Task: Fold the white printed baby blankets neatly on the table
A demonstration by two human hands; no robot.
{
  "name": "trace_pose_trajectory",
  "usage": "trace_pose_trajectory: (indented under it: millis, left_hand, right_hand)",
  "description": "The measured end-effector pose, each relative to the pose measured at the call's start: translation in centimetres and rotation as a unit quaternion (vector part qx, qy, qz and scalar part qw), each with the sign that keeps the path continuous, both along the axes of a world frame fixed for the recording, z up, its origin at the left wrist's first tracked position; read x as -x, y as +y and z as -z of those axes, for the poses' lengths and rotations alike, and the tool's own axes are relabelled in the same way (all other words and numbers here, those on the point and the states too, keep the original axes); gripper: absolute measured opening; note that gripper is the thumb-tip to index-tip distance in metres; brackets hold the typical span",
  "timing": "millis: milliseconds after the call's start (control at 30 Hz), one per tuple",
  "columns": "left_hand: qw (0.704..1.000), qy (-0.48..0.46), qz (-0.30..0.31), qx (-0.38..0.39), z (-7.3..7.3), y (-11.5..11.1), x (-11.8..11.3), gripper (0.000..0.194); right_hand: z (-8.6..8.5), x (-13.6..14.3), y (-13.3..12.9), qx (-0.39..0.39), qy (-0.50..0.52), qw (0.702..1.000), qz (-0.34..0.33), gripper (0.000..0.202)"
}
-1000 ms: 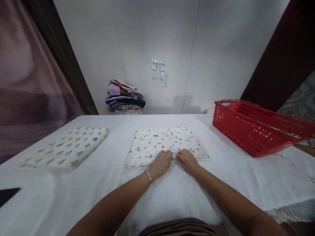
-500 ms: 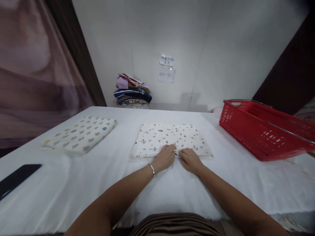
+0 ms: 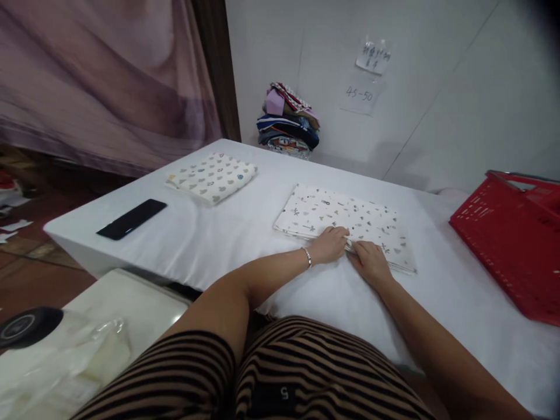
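Note:
A folded white cloth (image 3: pixel 345 210) with a small grey and dark print lies flat on the white-covered table (image 3: pixel 262 233). At the middle of its near edge, my left hand (image 3: pixel 331 244) is closed on the folded layers, a bracelet on its wrist. Just to the right, my right hand (image 3: pixel 371 261) pinches the same edge, its fingers close to the left hand's. A little of the edge is bunched up between the two hands. The fingertips are partly hidden in the fabric.
Another folded cloth (image 3: pixel 214 178) with grey shapes lies at the table's far left, behind a black phone-like slab (image 3: pixel 132 219). A red plastic basket (image 3: pixel 516 245) stands at right. Folded fabrics (image 3: pixel 289 122) are stacked by the wall. Lower left, a white surface (image 3: pixel 131 297) holds plastic bags.
The view has swung left and downward, bringing the striped shirt and the white surface at lower left into sight. Both hands stay on the cloth's near edge.

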State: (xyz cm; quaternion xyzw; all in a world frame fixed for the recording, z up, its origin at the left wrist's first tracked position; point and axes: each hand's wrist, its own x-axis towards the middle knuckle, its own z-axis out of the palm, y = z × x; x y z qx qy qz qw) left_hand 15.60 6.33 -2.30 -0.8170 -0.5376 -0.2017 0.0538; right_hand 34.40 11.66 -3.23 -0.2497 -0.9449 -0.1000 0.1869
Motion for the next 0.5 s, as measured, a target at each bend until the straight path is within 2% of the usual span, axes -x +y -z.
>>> trace_pose_trajectory:
  millis: [133,367,500]
  left_hand:
    - [1.0,-0.005,0.003,0.002,0.0,-0.1,-0.2,0.019]
    - [1.0,0.001,0.017,0.001,-0.1,-1.3,0.4,0.018]
    - [1.0,0.009,-0.014,-0.008,-0.2,-1.6,0.7,0.025]
  right_hand:
    - [0.0,0.2,-0.2,-0.022,-0.008,1.0,0.018,0.026]
    - [0.1,0.2,0.2,-0.03,-0.02,0.999,0.007,0.026]
    - [-0.2,0.2,0.1,-0.033,-0.025,0.999,0.012,0.034]
